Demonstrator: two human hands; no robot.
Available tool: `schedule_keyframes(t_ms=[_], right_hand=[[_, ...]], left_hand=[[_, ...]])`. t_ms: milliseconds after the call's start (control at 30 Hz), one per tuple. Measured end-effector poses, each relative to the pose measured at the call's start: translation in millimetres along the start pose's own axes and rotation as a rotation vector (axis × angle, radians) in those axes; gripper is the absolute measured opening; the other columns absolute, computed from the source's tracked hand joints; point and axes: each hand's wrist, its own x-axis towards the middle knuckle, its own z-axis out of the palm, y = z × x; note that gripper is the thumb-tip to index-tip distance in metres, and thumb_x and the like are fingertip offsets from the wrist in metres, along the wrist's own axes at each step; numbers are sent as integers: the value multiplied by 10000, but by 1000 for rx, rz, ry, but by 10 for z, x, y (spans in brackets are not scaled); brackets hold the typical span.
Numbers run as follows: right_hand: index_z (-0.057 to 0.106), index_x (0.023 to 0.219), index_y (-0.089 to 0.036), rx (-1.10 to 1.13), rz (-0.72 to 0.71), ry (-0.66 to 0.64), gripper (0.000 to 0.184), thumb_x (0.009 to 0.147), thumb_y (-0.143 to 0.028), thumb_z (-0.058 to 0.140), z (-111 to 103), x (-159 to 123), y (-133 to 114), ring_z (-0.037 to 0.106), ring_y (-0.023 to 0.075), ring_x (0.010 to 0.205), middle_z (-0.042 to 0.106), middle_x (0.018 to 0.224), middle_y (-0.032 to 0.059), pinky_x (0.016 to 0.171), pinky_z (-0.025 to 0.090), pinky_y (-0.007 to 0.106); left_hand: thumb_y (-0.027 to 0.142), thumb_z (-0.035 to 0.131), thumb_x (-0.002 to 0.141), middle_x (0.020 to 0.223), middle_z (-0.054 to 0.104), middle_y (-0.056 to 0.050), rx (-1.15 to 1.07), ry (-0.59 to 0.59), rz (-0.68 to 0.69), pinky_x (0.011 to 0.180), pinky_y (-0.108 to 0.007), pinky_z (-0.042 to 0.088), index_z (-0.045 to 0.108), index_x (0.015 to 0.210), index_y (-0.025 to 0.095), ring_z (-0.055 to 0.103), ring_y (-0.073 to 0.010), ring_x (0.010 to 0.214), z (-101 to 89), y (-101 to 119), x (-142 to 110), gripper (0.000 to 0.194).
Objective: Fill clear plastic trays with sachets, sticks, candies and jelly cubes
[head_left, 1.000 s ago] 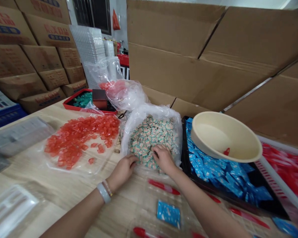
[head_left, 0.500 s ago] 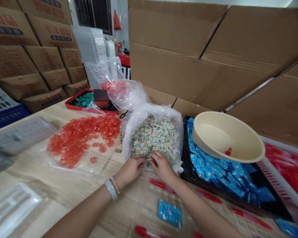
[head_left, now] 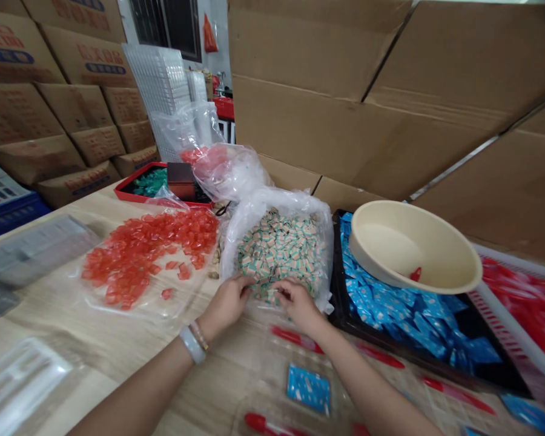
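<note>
Sweets (head_left: 277, 254), teal-and-cream wrapped, heaped in clear plastic bag (head_left: 254, 218) on worktop (head_left: 40, 321). Left hand (head_left: 227, 306): fingers (head_left: 241, 284) lightly curved at the pile's near edge. Right hand (head_left: 297, 306): fingers (head_left: 281, 287) curled among the sweets. Grip on any piece, either hand: cannot be told. Adjacent: loose red sweets (head_left: 145, 257), blue sachets (head_left: 390, 309) on black tray (head_left: 490, 378), cream bowl (head_left: 381, 248).

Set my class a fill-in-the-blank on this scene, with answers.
The left hand and right hand touch wrapped pieces in a clear plastic bag; the white bangle is on the ____ wrist.
A tilted cream bowl rests on a black tray of ____ packets.
Inside the bowl lies one piece coloured ____.

left; blue; red
</note>
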Motion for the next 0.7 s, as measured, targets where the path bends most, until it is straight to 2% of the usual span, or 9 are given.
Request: schedule_keyframes(t_ms=[100, 233, 333, 467, 700], right_hand=[[603, 765, -167, -70, 9, -22, 223, 668, -21, 466, 60, 23, -55, 481, 144, 708, 513, 706, 14, 664, 380, 254], [571, 773, -163, -106, -8, -13, 270, 636, 14, 421, 158, 14, -69, 475, 157, 767, 511, 767, 28, 691, 379, 261], [546, 803, -158, -89, -32, -1, 294, 612, 20, 411, 203, -23, -44, 468, 167, 806, 512, 814, 41, 711, 377, 264], [536, 827, -160, -106, -15, 36, 305, 612, 15, 410, 176, -74, -12, 468, 164, 779, 515, 804, 37, 691, 373, 258], [546, 706, -172, -145, -20, 72, 162, 719, -61, 429, 16, -51, 9, 474, 153, 717, 525, 710, 19, 668, 355, 249]], left_hand=[[128, 438, 717, 950, 639, -75, -84, -108, -16, 788, -290, 422, 600, 991, 129, 570, -187, 862, -18, 28, 67, 318], [77, 431, 667, 946, 650, -39, -74, -283, 68, 762, -274, 430, 597, 995, 168, 581, -174, 826, 57, 66, 119, 379], [58, 420, 658, 946, 646, -55, 24, -263, 76, 757, -270, 425, 593, 986, 158, 579, -177, 837, 178, 76, 137, 385], [80, 410, 690, 840, 646, -98, 154, -209, 52, 712, -284, 428, 611, 912, 118, 582, -192, 777, 277, 100, 127, 302], [92, 423, 712, 876, 611, -112, 194, -165, 61, 750, -294, 413, 612, 938, 129, 557, -199, 822, 214, 146, 72, 297]])
